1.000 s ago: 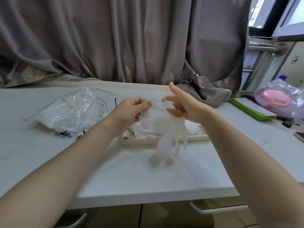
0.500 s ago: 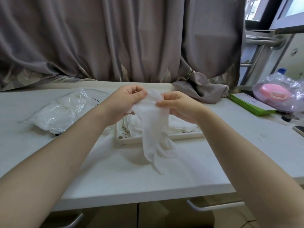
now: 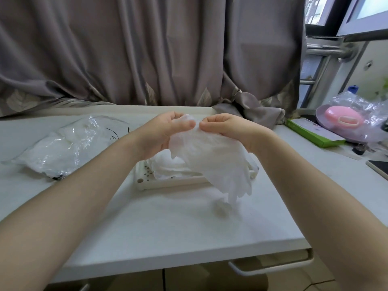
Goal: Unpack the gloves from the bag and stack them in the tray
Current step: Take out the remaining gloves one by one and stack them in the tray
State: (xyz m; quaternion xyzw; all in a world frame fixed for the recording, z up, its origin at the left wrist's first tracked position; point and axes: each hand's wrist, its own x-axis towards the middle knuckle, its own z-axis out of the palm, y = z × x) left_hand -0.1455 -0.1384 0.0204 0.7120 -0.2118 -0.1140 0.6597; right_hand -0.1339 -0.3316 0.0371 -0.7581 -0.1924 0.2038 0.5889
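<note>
Nearest to me, two bare forearms reach out over the front edge of the white table, which has a wide bare stretch below the hands. The left hand and right hand meet above the table, knuckles almost touching. Both have their fingers curled, thumb against fingertips, pinching the cuff end of one thin white glove between them. The glove hangs down and to the right of the fingers, crumpled and translucent, its finger ends dangling just above the tabletop in front of the tray.

Directly beneath the fingers sits the white perforated tray, with a low pile of stacked gloves lying in it; the hanging glove covers the tray's right part. Left of the left hand, well apart, lies the clear plastic bag, wrinkled and still bulging with white gloves. Far right of the right hand are a green box and a pink item wrapped in plastic. Beyond the fingers a grey curtain closes off the table's back edge.
</note>
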